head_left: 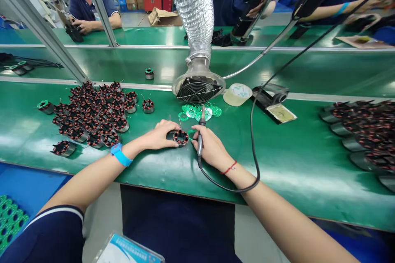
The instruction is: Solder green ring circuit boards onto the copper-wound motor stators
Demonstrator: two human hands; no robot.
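Observation:
My left hand (160, 133) lies on the green bench with its fingers closed round a small round motor stator (180, 137) wound with copper coils. My right hand (210, 147) grips a soldering iron (200, 131) like a pen, tip pointing away from me, and its fingertips touch the stator's right side. The iron's black cable (253, 131) loops past my right wrist and rises to the upper right. A small pile of green ring-shaped circuit boards (200, 111) sits just beyond both hands.
A cluster of several wound stators (95, 113) lies at left, another batch (361, 131) at far right. A fume extractor fan (197, 88) on a foil duct stands ahead, beside a tape roll (237, 93) and an iron stand with sponge (276, 107). Other people work across the conveyor.

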